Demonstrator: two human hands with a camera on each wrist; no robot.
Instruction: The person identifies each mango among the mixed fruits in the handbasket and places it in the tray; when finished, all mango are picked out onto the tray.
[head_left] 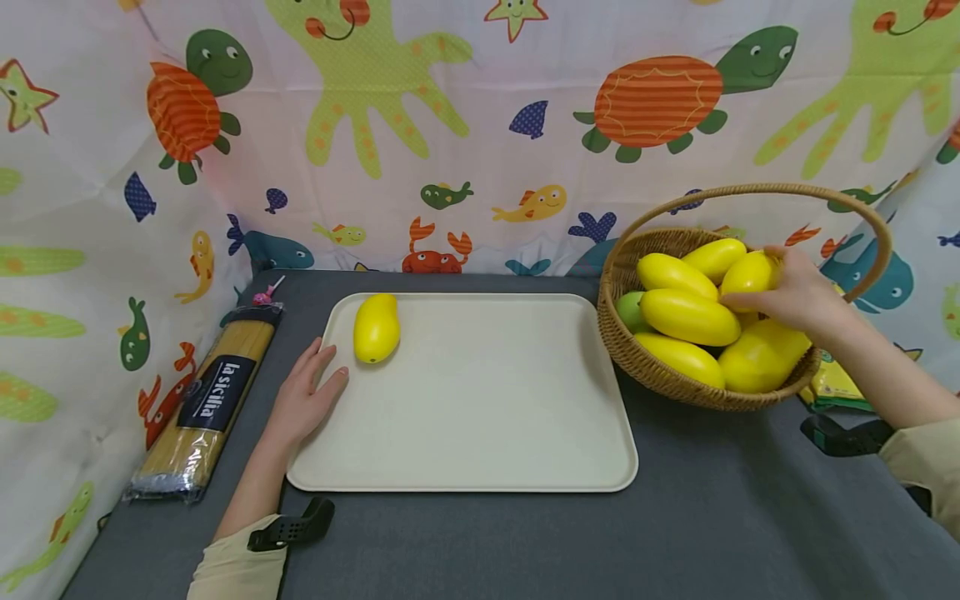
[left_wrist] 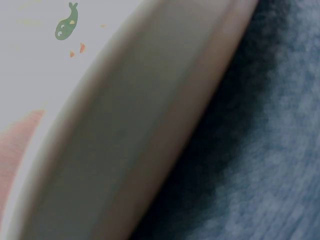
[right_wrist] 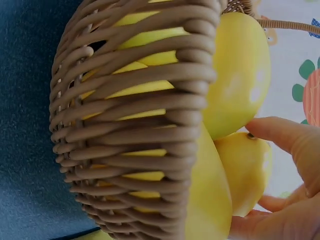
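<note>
Right hand (head_left: 802, 293): thumb and fingers pinch a glossy yellow oval fruit (head_left: 752, 273) at the far right of a heap.
Brown woven wicker basket (head_left: 633, 362): on the right of the desk, its tall arched handle standing above the load; the pinched fruit is within it, beside several more yellow oval fruits (head_left: 690, 317) and one smooth green fruit (head_left: 632, 312) at the left wall.
Left hand (head_left: 303, 398): fingers loosely extended, gripping nothing, resting at the left edge of the tray (the left wrist view is blurred, and its slanting pale band is probably that rim).
Cream rectangular tray with rounded corners (head_left: 480, 400): lies flat in the middle, left of the basket.
Single yellow oval fruit (head_left: 377, 329): on the tray near its far left corner, just beside the left fingertips, not touching them.
Clear packet of long dry pasta with a black label (head_left: 213, 392): left of the left hand, slanting across the dark grey desk (head_left: 480, 546).
Yellow-and-green packet (head_left: 838, 382): partly hidden behind the basket.
White cloth with sea-animal prints (head_left: 480, 158): hangs behind everything.
</note>
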